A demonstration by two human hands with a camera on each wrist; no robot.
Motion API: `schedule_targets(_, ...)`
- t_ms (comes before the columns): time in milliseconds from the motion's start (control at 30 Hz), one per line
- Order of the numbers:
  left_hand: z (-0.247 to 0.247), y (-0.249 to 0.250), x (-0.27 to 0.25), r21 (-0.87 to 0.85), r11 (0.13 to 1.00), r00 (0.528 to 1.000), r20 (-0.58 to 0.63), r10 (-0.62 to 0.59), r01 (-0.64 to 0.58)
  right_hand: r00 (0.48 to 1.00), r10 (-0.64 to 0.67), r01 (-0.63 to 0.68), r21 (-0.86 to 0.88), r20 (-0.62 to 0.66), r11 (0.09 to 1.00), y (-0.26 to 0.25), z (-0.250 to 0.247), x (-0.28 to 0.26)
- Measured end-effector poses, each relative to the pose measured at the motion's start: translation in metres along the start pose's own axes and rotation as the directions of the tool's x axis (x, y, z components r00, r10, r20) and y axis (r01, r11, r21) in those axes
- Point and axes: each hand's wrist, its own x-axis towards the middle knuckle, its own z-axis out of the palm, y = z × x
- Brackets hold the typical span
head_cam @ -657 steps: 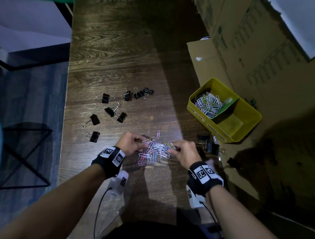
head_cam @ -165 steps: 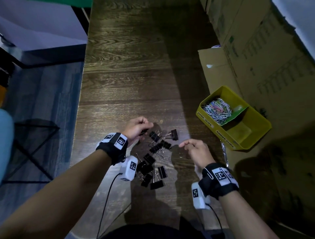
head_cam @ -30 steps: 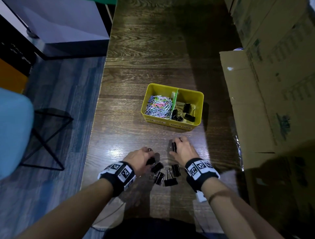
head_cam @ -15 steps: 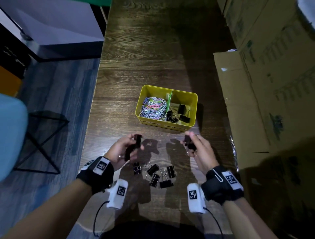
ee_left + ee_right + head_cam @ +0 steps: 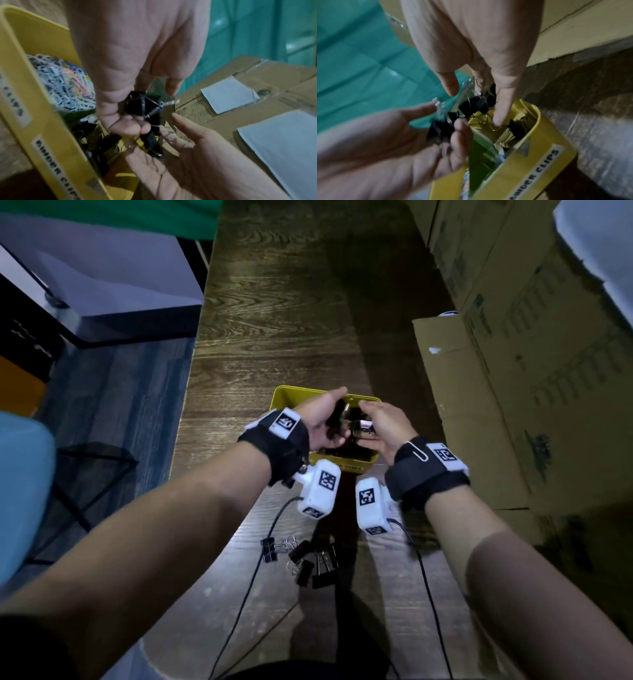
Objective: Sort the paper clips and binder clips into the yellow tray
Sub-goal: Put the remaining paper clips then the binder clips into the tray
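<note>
Both hands hover over the yellow tray (image 5: 281, 397), left hand (image 5: 322, 422) and right hand (image 5: 383, 426) each loosely holding black binder clips (image 5: 145, 104), whose tangled wire handles could snag fingers or spill onto the paper clips (image 5: 65, 83).

You had the yellow tray (image 5: 356, 466) standing mid-table, coloured paper clips (image 5: 67, 86) heaped in its left compartment and black binder clips (image 5: 101, 143) in the right, labelled one. More black binder clips on the table (image 5: 305, 559) lay clustered near its front edge.
</note>
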Motion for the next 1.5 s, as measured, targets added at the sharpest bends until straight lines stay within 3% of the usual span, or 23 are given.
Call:
schedule_targets(233, 0.009, 0.003, 0.017, 0.262, 0.964, 0.984, -0.15, 0.095, -0.053, 1.0, 0.016, -0.014, -0.123, 0.02, 0.992, 0.001, 0.0, 0.011)
schedule_targets(333, 0.007, -0.001, 0.006, 0.306, 0.948, 0.988, -0.093, 0.122, -0.088, 0.999, -0.03, 0.035, -0.189, 0.028, 0.981, -0.003, -0.002, 0.001)
schedule_targets(433, -0.004, -0.01, -0.013, 0.359, 0.9, 0.966, 0.01, 0.259, -0.245, 0.991, -0.107, 0.125, -0.281, 0.079, 0.951, -0.003, -0.007, -0.016)
schedule_targets(500, -0.02, -0.024, -0.024, 0.467, 0.819, 0.938, 0.078, 0.337, -0.333, 0.969, -0.176, 0.228, -0.343, 0.176, 0.911, 0.005, -0.009, -0.031)
schedule_targets(567, -0.04, -0.044, -0.034, 0.602, 0.706, 0.925, 0.178, 0.336, -0.372, 0.937, -0.188, 0.309, -0.45, 0.295, 0.838, 0.022, -0.011, -0.043)
schedule_targets(667, -0.071, -0.084, -0.05, 0.805, 0.468, 0.931, 0.316, 0.182, -0.364, 0.878, 0.018, 0.334, -0.638, 0.479, 0.694, 0.062, -0.01, -0.06)
schedule_targets(767, -0.1, -0.133, -0.057, 0.947, 0.128, 0.955, 0.288, 0.066, -0.294, 0.844, 0.186, 0.43, -0.841, 0.503, 0.328, 0.112, -0.008, -0.066)
schedule_targets(800, -0.107, -0.151, -0.057, 0.965, 0.06, 0.966, 0.253, 0.055, -0.256, 0.841, 0.201, 0.459, -0.859, 0.503, 0.229, 0.127, -0.007, -0.067)
schedule_targets(867, -0.116, -0.181, -0.054, 0.978, 0.017, 0.976, 0.204, 0.078, -0.206, 0.834, 0.161, 0.508, -0.849, 0.527, 0.146, 0.151, -0.008, -0.066)
schedule_targets(967, -0.119, -0.21, -0.048, 0.983, -0.002, 0.965, 0.178, 0.19, -0.181, 0.857, 0.042, 0.499, -0.847, 0.514, 0.185, 0.169, -0.009, -0.066)
schedule_targets(1067, -0.122, -0.217, -0.046, 0.984, 0.019, 0.948, 0.163, 0.274, -0.175, 0.872, 0.023, 0.478, -0.86, 0.489, 0.179, 0.169, -0.012, -0.064)
schedule_targets(1133, -0.128, -0.216, -0.048, 0.976, 0.117, 0.94, 0.14, 0.31, -0.184, 0.897, -0.004, 0.43, -0.872, 0.442, 0.234, 0.167, -0.017, -0.062)
schedule_targets(1200, -0.137, -0.216, -0.051, 0.923, 0.337, 0.937, 0.063, 0.342, -0.185, 0.938, -0.071, 0.333, -0.833, 0.338, 0.441, 0.165, -0.025, -0.058)
schedule_targets(1233, -0.141, -0.215, -0.053, 0.834, 0.52, 0.938, -0.01, 0.345, -0.183, 0.957, -0.101, 0.278, -0.755, 0.273, 0.594, 0.164, -0.029, -0.057)
schedule_targets(1300, -0.144, -0.21, -0.056, 0.505, 0.841, 0.945, -0.133, 0.298, -0.194, 0.978, -0.094, 0.176, -0.503, 0.185, 0.846, 0.16, -0.032, -0.059)
schedule_targets(1333, -0.142, -0.206, -0.058, 0.352, 0.918, 0.956, -0.154, 0.251, -0.185, 0.981, -0.072, 0.137, -0.383, 0.178, 0.913, 0.157, -0.032, -0.063)
schedule_targets(1400, -0.138, -0.202, -0.06, 0.195, 0.968, 0.973, -0.136, 0.185, -0.156, 0.98, -0.045, 0.097, -0.263, 0.195, 0.96, 0.151, -0.029, -0.071)
schedule_targets(1500, -0.125, -0.196, -0.063, 0.183, 0.97, 0.984, -0.042, 0.17, -0.16, 0.955, -0.024, 0.143, -0.388, 0.296, 0.911, 0.147, -0.023, -0.083)
